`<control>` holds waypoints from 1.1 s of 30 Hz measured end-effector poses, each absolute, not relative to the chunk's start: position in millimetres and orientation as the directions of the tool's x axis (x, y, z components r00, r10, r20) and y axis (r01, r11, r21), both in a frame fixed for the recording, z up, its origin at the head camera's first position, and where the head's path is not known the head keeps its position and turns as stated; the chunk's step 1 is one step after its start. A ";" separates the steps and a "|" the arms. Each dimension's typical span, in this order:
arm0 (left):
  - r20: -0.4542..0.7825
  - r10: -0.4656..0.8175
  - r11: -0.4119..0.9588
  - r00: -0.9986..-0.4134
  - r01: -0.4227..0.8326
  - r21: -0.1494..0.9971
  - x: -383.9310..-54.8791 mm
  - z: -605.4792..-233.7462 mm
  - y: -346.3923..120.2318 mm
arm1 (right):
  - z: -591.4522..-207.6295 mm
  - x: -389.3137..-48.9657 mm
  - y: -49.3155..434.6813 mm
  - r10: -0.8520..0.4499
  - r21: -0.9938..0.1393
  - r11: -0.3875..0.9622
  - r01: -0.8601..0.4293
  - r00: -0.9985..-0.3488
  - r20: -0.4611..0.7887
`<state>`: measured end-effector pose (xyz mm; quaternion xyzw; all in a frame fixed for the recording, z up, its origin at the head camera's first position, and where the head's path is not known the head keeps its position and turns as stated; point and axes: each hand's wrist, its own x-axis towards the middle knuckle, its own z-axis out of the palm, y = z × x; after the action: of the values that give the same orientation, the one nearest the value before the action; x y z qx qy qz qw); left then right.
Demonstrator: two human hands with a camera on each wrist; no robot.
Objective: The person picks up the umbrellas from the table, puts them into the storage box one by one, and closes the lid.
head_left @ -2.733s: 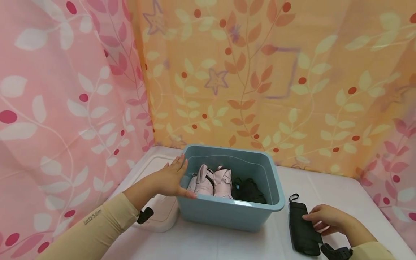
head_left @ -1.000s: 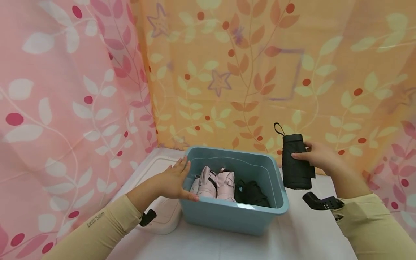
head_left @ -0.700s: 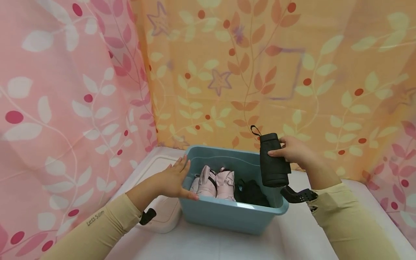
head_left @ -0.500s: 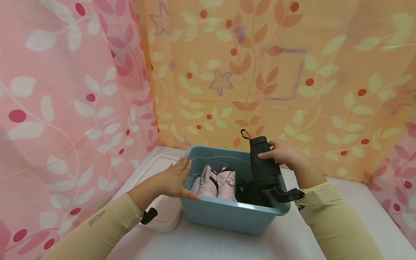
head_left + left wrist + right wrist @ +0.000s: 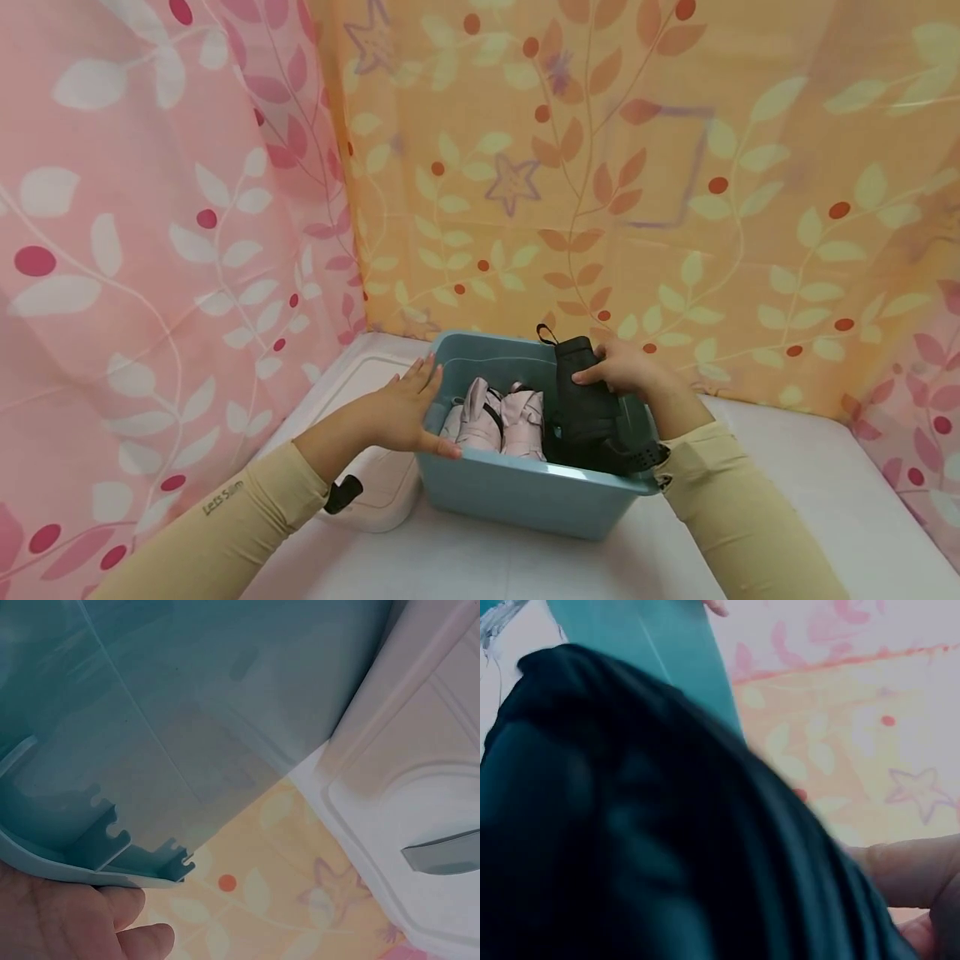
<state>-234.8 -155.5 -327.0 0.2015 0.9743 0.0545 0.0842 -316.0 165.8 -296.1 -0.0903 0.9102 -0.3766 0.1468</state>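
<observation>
My right hand (image 5: pixel 628 368) grips a black folded umbrella (image 5: pixel 579 392) with a wrist loop at its top. The umbrella leans inside the right part of a blue-grey plastic bin (image 5: pixel 517 498), its upper end level with the back rim. In the right wrist view the dark fabric of the umbrella (image 5: pixel 667 825) fills most of the picture, with a finger (image 5: pixel 911 868) at its edge. My left hand (image 5: pixel 393 417) rests on the bin's left rim, fingers spread. Pale pink folded umbrellas (image 5: pixel 522 423) lie in the bin's left half. Another black item is mostly hidden beneath the held umbrella.
A white lid (image 5: pixel 381 500) lies on the table left of the bin, partly under my left forearm. White cloth (image 5: pixel 780 475) covers the table. Patterned curtains, pink at the left (image 5: pixel 150 250) and orange behind (image 5: pixel 667 208), enclose the table.
My right hand picked the black umbrella up from the table right of the bin, carried it left over the rim and lowered it inside. The left hand stayed on the rim.
</observation>
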 end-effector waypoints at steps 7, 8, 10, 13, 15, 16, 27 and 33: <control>-0.135 0.411 0.908 -0.901 0.393 0.146 -235.0 -326.4 -156.6 | -306.6 -319.4 164.8 -0.317 -0.712 0.699 -0.069 -0.922 -0.222; -0.137 0.412 0.908 -0.901 0.393 0.147 -235.0 -326.4 -156.7 | -308.2 -319.8 164.4 -0.321 -0.715 0.696 -0.066 -0.920 -0.227; -0.138 0.413 0.907 -0.900 0.392 0.154 -234.5 -325.6 -156.7 | -310.7 -319.7 163.8 -0.323 -0.715 0.697 -0.063 -0.917 -0.234; -0.140 0.414 0.906 -0.900 0.392 0.158 -233.6 -325.6 -156.5 | -313.2 -319.4 162.9 -0.315 -0.701 0.711 -0.058 -0.918 -0.242; -0.138 0.413 0.907 -0.900 0.392 0.156 -233.5 -326.1 -156.3 | -314.4 -319.3 162.7 -0.310 -0.686 0.725 -0.060 -0.918 -0.248; -0.136 0.413 0.907 -0.901 0.393 0.153 -233.4 -326.3 -156.1 | -314.8 -319.3 162.4 -0.304 -0.682 0.729 -0.052 -0.918 -0.255; -0.141 0.403 0.912 -0.904 0.382 0.153 -233.0 -325.9 -156.0 | -319.9 -317.5 164.0 -0.263 -0.663 0.748 0.023 -0.907 -0.329; -0.129 0.414 0.905 -0.901 0.392 0.166 -233.6 -328.1 -156.3 | -319.5 -317.8 165.8 -0.275 -0.692 0.720 0.048 -0.896 -0.349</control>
<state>-233.6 -156.3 -328.1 0.2074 0.9725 0.0682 0.0807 -317.8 165.8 -319.5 -0.0628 0.9012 -0.3686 0.2192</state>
